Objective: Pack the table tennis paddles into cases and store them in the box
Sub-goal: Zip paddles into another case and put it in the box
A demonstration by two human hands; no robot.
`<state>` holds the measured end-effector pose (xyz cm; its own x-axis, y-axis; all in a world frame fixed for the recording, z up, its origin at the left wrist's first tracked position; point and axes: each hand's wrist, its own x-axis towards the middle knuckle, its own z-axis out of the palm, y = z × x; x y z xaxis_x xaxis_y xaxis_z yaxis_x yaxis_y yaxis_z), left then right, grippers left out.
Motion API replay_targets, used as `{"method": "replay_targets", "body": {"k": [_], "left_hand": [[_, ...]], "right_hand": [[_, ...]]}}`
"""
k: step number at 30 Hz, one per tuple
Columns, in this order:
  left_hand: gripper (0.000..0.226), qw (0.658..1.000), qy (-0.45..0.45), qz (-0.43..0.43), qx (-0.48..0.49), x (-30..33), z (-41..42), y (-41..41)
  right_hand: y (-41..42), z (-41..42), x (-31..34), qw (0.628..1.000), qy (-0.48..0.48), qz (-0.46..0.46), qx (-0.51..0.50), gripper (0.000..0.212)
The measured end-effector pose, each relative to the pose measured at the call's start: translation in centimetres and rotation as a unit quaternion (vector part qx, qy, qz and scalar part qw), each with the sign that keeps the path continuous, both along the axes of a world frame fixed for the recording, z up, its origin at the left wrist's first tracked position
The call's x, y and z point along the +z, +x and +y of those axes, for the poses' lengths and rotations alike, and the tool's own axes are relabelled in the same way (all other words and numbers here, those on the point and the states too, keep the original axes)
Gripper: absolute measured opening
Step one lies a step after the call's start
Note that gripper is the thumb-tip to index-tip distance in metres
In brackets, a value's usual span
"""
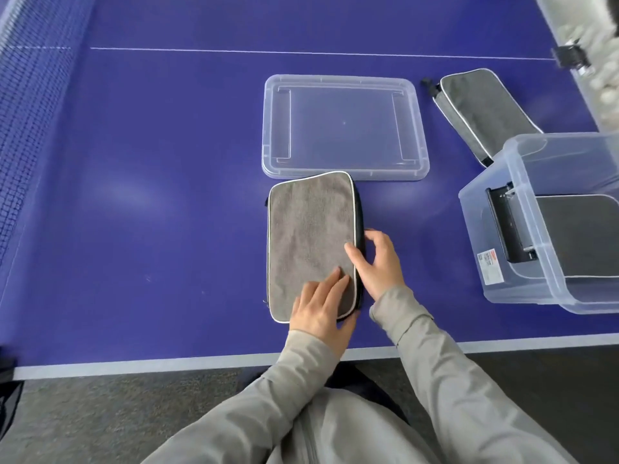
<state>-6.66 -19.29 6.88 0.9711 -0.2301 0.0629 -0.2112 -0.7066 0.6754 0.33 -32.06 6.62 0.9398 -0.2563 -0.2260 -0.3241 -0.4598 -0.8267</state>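
Observation:
A grey paddle case (310, 229) with white piping lies flat on the blue table near its front edge. My left hand (320, 304) presses flat on the case's near right corner with straight fingers. My right hand (378, 261) sits at the case's right side, thumb on top and fingers curled at the dark zipper edge; whether it pinches the zipper pull I cannot tell. A second grey case (482, 108) lies at the back right. A clear plastic box (522, 249) stands at the right with another case (582, 236) inside it. No bare paddle is visible.
The box's clear lid (345, 127) lies flat just behind the near case. The net (26, 135) runs along the left. The table's white front edge (201, 361) is close to my body, with dark carpet below.

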Motion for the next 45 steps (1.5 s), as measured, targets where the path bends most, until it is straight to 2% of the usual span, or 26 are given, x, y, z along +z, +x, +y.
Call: {"method": "replay_targets", "body": {"k": [2,6,8,10,12,14,21,26,31,38,41,45], "left_hand": [[0.061,0.999,-0.002,0.04,0.022,-0.7,0.5,0.2],[0.06,0.968,-0.028,0.144,0.204,-2.3,3.8,2.4],[0.065,0.936,-0.055,0.224,0.265,-3.1,5.9,4.0],[0.072,0.893,-0.139,0.295,0.309,-3.5,7.1,5.6],[0.074,0.845,-0.235,0.343,0.337,-3.7,7.4,6.9],[0.074,0.817,-0.27,0.377,0.343,-3.7,7.2,8.3],[0.069,0.818,-0.205,0.414,0.342,-4.2,6.3,11.0],[0.056,0.817,-0.207,0.435,0.317,-4.3,5.9,10.8],[0.053,0.819,-0.229,0.428,0.306,-4.7,5.5,10.7],[0.051,0.785,-0.316,0.438,0.303,-4.8,5.1,10.4],[0.05,0.783,-0.342,0.42,0.305,-4.7,4.7,10.1],[0.049,0.775,-0.361,0.405,0.325,-4.3,3.7,9.5]], "right_hand": [[0.1,-0.5,-1.0,1.0,-0.016,0.013,-0.012,0.033],[0.3,-1.5,-2.9,0.997,-0.033,0.06,-0.026,0.034],[0.3,-1.5,-3.8,0.995,-0.031,0.091,-0.028,0.035],[0.2,-1.4,-4.4,0.992,-0.019,0.118,-0.036,0.038],[-0.1,-1.2,-4.7,0.99,0.0,0.135,-0.05,0.043],[-0.2,-1.0,-4.8,0.989,0.009,0.134,-0.056,0.046],[0.2,-0.8,-5.3,0.987,-0.024,0.155,-0.024,0.043],[0.6,-1.3,-5.4,0.983,-0.048,0.175,-0.009,0.041],[0.9,-1.7,-5.5,0.979,-0.068,0.194,0.004,0.042],[1.5,-1.8,-5.3,0.976,-0.074,0.203,-0.002,0.042],[0.7,-2.0,-5.1,0.981,-0.089,0.167,-0.038,0.043],[-2.6,-1.5,-3.8,0.974,-0.218,0.015,-0.064,0.04]]}}
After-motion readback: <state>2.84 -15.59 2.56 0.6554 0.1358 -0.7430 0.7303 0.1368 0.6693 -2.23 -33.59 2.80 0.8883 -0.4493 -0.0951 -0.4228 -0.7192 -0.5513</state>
